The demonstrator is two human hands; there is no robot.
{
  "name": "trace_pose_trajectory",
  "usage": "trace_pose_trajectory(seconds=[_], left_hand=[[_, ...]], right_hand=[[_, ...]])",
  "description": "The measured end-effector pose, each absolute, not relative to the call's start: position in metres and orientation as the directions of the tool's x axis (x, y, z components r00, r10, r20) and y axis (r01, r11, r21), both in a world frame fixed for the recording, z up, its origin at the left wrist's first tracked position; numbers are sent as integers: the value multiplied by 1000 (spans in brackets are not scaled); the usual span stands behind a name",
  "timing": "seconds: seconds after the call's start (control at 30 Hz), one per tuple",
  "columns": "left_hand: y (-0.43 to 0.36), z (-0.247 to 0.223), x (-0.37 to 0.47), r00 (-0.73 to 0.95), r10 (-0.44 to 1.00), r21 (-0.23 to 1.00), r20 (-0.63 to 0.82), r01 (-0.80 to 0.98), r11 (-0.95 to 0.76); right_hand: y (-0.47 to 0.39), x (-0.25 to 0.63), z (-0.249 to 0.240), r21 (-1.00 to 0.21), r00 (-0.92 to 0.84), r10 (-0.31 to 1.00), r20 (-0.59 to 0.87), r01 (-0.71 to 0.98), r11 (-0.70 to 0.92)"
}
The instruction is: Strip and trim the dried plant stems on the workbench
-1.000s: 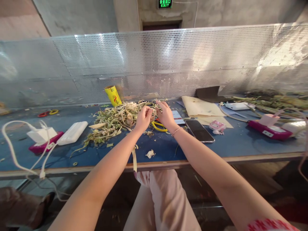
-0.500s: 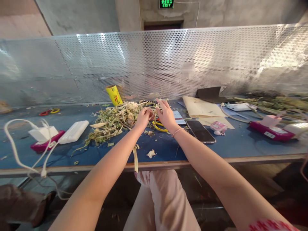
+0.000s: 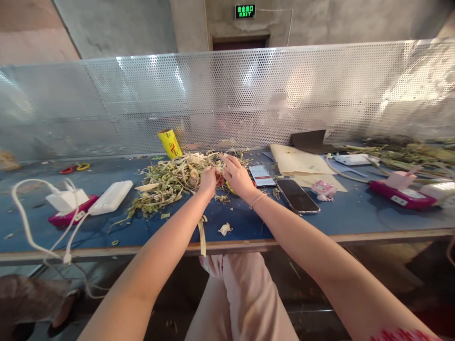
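Observation:
A heap of dried plant scraps (image 3: 167, 182), stalks and leaves in pale green and straw, lies on the blue worktable (image 3: 181, 232). At its right edge my left hand (image 3: 209, 181) has its fingers curled together; what they hold, if anything, is hidden. Close beside it, my right hand (image 3: 239, 177) reaches over the scraps with fingers stretched out toward the left. Partly covered by that hand is a yellow-handled tool (image 3: 232, 187). A pale dry flake (image 3: 225, 229) and a flat strip of stalk (image 3: 202, 237) lie nearer the table's front edge.
Behind the heap stands a yellow tube (image 3: 169, 143) before a perforated metal screen (image 3: 227, 104). A black phone (image 3: 297, 195), a lit phone (image 3: 262, 175) and a pink figure (image 3: 323, 189) are right. Left are a white power bank (image 3: 111, 197), cables and red-yellow scissors (image 3: 74, 168).
My right hand has shifted a little left and down, covering more of the yellow-handled tool. The lit phone shows more. My left hand stays at the heap's edge, and the view has tilted up slightly.

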State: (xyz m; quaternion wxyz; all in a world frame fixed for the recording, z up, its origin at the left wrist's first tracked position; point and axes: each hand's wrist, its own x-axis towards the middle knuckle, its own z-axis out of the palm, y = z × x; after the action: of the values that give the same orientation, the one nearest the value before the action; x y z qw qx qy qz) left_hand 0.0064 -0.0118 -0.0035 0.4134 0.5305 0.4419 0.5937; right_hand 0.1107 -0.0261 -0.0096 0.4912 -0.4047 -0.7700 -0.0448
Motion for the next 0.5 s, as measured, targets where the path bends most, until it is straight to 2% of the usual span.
trace_pose_trajectory(seconds=[0.03, 0.1, 0.23, 0.3, 0.37, 0.43, 0.5], left_hand=[[-13, -2, 7, -133, 982, 984, 136, -99, -150], [-15, 1, 8, -162, 986, 984, 38, -167, -65], [-13, 1, 8, -232, 972, 989, 33, -134, -66], [-9, -1, 5, -260, 959, 992, 109, -33, -122], [-6, -3, 1, -260, 927, 959, 270, 153, -237], [-5, -3, -1, -204, 871, 871, 448, 319, -373], [-8, -2, -2, -136, 820, 786, 556, 406, -466]], right_hand=[[-26, 110, -10, -318, -206, 572, 794, 660, 680], [-27, 109, -12, -298, -244, 556, 794, 642, 706], [-27, 107, -12, -278, -277, 518, 809, 597, 753], [-27, 107, -12, -295, -261, 516, 816, 579, 760], [-25, 110, -10, -335, -208, 525, 825, 568, 752], [-22, 114, -9, -393, -123, 540, 833, 555, 733], [-18, 119, -9, -463, -38, 564, 825, 529, 711]])
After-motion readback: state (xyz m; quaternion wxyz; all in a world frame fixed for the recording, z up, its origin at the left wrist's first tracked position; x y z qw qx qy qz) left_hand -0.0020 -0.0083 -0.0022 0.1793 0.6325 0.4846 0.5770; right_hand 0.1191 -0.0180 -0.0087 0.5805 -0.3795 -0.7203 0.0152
